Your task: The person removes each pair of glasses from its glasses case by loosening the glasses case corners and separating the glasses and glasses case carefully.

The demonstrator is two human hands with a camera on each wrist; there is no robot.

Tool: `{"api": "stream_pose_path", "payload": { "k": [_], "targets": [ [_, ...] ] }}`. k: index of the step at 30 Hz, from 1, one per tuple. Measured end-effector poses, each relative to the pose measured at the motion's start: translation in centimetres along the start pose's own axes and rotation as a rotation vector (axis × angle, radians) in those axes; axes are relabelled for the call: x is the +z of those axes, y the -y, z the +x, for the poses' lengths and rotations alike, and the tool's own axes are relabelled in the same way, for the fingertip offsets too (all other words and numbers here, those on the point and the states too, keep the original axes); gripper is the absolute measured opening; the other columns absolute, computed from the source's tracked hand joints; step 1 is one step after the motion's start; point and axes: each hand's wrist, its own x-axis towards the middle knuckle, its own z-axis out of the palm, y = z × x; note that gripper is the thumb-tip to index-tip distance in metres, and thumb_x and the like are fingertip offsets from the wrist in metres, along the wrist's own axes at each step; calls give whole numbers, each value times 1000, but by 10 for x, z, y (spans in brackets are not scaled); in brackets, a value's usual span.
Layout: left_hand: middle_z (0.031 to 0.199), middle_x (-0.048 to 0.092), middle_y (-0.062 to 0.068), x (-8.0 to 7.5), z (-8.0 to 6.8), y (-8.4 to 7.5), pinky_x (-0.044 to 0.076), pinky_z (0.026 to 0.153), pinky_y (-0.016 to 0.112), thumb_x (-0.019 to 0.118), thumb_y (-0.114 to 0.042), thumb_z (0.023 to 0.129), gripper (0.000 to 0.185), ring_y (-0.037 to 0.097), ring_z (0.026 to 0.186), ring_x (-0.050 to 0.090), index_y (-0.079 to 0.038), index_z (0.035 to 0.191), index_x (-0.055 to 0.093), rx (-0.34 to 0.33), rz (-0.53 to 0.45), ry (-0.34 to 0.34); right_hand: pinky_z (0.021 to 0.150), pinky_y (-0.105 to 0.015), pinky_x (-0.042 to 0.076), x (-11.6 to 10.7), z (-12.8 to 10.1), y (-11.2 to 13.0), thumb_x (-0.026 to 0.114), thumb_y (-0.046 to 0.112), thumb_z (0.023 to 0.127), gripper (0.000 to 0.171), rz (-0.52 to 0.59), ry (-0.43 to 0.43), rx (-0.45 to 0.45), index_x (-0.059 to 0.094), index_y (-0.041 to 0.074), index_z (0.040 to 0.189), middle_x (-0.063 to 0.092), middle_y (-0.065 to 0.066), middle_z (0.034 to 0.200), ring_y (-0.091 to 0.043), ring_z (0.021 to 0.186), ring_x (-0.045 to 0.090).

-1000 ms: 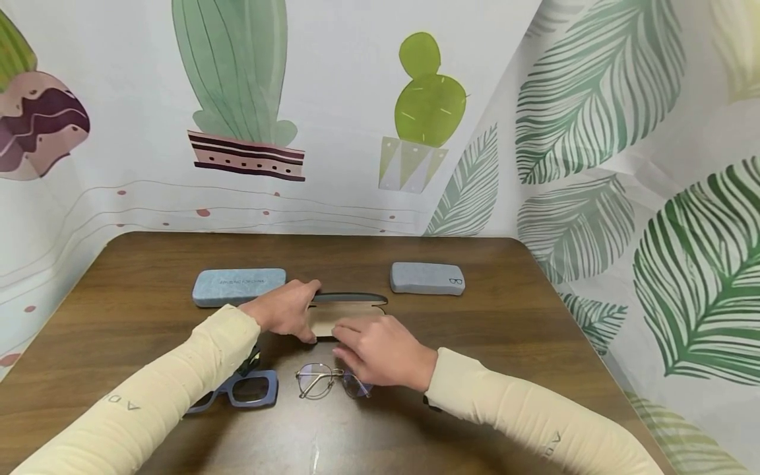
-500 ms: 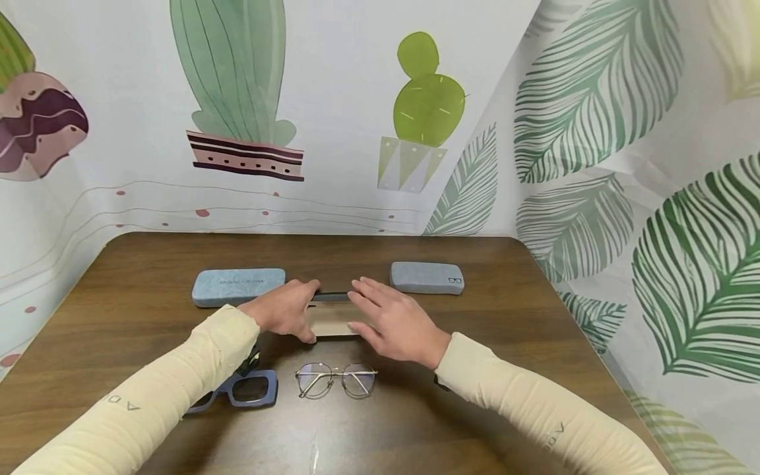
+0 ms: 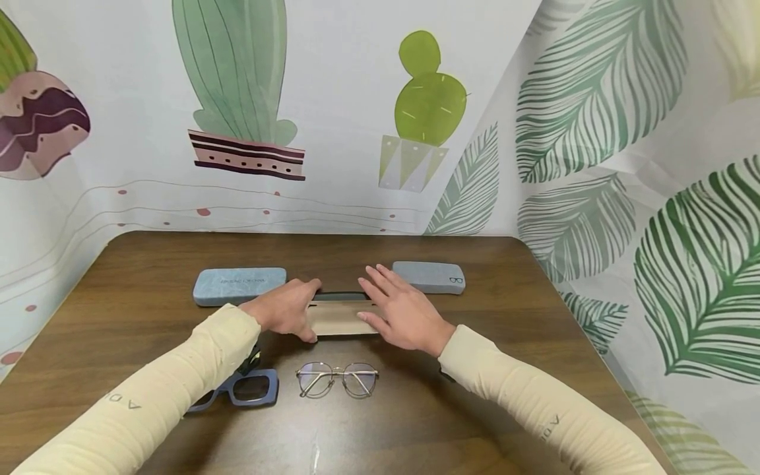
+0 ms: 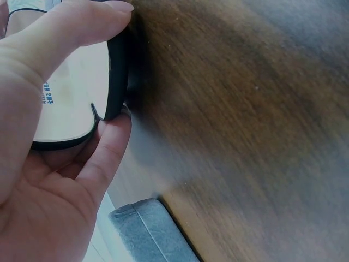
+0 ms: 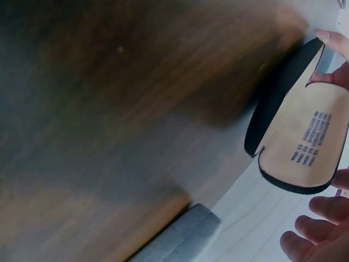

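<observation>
An open glasses case (image 3: 341,320) with a beige lining and dark outer shell lies mid-table, showing blue print inside. My left hand (image 3: 285,310) grips its left end, thumb on the near edge and fingers behind; the left wrist view shows the same grip on the case (image 4: 71,103). At the right end is my right hand (image 3: 406,313), fingers extended and spread over the rim; whether it presses there I cannot tell. In the right wrist view its fingers (image 5: 322,224) are beside the case (image 5: 302,128). Round thin-framed eyeglasses (image 3: 338,373) lie in front, temples folded.
Blue-framed sunglasses (image 3: 273,389) lie front left, partly behind the left sleeve. A closed light-blue glasses case (image 3: 237,284) sits back left. Another closed grey-blue case (image 3: 427,277) with a glasses logo sits back right. A patterned cloth hangs behind the wooden table (image 3: 505,343).
My right hand has moved up and right, from above the eyeglasses to the case's right end, uncovering the eyeglasses. The left hand keeps its grip in the same place.
</observation>
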Motion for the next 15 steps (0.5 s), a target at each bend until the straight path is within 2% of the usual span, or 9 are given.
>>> {"api": "stream_pose_path", "payload": {
  "k": [4, 7, 11, 15],
  "targets": [
    [108, 71, 16, 0, 0, 0, 57, 84, 41, 98, -32, 64, 97, 19, 84, 62, 6, 139, 50, 0, -6, 6, 122, -46, 38, 2, 2, -5, 49, 48, 108, 65, 124, 41, 76, 46, 6, 157, 42, -17, 165, -35, 153, 42],
    [108, 71, 16, 0, 0, 0, 57, 84, 41, 98, -32, 64, 98, 18, 84, 62, 6, 140, 50, 0, -9, 10, 118, -49, 43, 3, 5, -9, 50, 46, 108, 63, 252, 62, 123, 49, 4, 154, 48, -19, 160, -35, 146, 51],
    [108, 72, 16, 0, 0, 0, 57, 84, 40, 98, -32, 65, 97, 18, 83, 62, 6, 140, 50, -3, -9, 13, 111, -47, 50, 6, 11, -13, 52, 41, 108, 53, 444, 92, 170, 61, 3, 143, 67, -16, 141, -29, 130, 65],
    [110, 72, 17, 0, 0, 0, 57, 85, 40, 97, -32, 66, 97, 18, 84, 63, 7, 141, 50, 0, -9, 19, 108, -45, 52, 9, 17, -19, 54, 38, 108, 45, 632, 146, 238, 68, 5, 135, 75, -10, 128, -25, 124, 69]
  ]
}}
